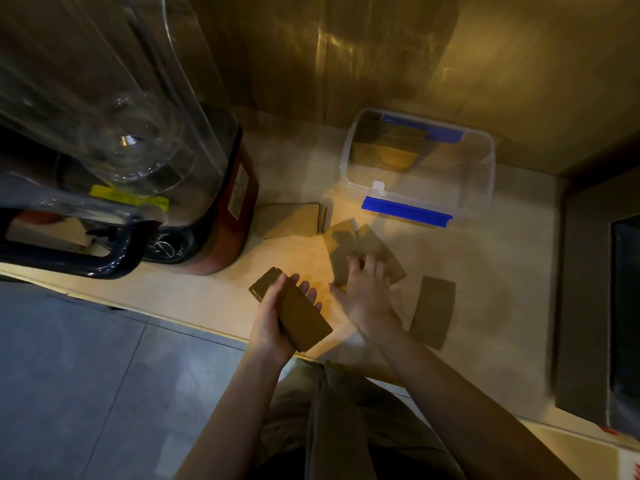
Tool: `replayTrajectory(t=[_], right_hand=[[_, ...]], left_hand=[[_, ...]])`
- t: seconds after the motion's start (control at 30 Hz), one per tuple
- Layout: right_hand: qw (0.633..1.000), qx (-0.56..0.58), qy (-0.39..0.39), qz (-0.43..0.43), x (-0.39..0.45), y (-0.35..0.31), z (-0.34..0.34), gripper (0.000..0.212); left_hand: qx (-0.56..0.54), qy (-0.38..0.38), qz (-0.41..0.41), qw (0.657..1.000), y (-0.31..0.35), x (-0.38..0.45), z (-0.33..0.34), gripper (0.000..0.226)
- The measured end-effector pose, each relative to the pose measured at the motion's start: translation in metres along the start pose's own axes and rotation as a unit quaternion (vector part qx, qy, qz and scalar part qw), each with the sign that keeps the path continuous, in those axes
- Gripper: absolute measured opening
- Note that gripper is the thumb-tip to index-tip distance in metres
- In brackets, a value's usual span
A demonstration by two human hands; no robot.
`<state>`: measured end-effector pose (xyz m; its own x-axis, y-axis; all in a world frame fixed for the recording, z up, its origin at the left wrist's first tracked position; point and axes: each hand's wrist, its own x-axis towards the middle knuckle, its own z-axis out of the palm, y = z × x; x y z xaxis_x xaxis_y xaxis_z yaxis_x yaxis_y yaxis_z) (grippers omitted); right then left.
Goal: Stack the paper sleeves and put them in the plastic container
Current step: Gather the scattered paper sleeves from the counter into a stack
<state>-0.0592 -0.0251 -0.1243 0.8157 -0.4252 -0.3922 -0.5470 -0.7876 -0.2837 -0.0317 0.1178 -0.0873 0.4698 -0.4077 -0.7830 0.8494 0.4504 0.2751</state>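
Dim, yellowish light falls on a pale worktop (304, 251) backed by a reflective wall, with a blender (194, 202) at 9 o'clock. A clear plastic container (485, 174) with blue clips is seen at 1 o'clock, open, with some sleeves already stood inside it at its far left. A stack of paper sleeves (298, 311) is held in the left hand (273, 327), thumb over the top and fingers curled beneath, near the worktop's front edge. The right hand (363, 292) is laid palm down, fingers spread narrowly, on 2 loose overlapping sleeves (343, 244) at the centre; whether they are pinched cannot be told through the blur. 1 single sleeve (433, 310) lies at 3 o'clock, and another small pile (291, 220) rests by the blender.

Flat sleeves may be hard to lift from a smooth surface, so 1 could be slid away or left behind. The held stack is gripped at 1 end only, so it could fan out and spill over the edge.
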Motion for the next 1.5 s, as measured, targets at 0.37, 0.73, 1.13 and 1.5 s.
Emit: replayTrajectory(t=[0.37,0.73,1.13,1.5], right_hand=[[0.984,0.153,-0.037,0.079,0.017,0.002,-0.017,0.059],[0.995,0.083,0.003,0.049,0.005,0.058,-0.026,0.06],[0.999,0.026,0.008,0.034,0.006,0.063,-0.019,0.048],[0.998,0.026,-0.009,0.051,0.016,0.067,-0.031,0.066]], left_hand=[[0.01,-0.006,-0.021,1.0,-0.003,0.002,0.007,0.04],[0.041,-0.014,-0.044,0.998,-0.015,0.008,0.012,0.041],[0.049,-0.013,-0.038,0.998,-0.02,0.007,0.01,0.042],[0.052,-0.014,-0.032,0.998,-0.023,0.005,0.011,0.042]])
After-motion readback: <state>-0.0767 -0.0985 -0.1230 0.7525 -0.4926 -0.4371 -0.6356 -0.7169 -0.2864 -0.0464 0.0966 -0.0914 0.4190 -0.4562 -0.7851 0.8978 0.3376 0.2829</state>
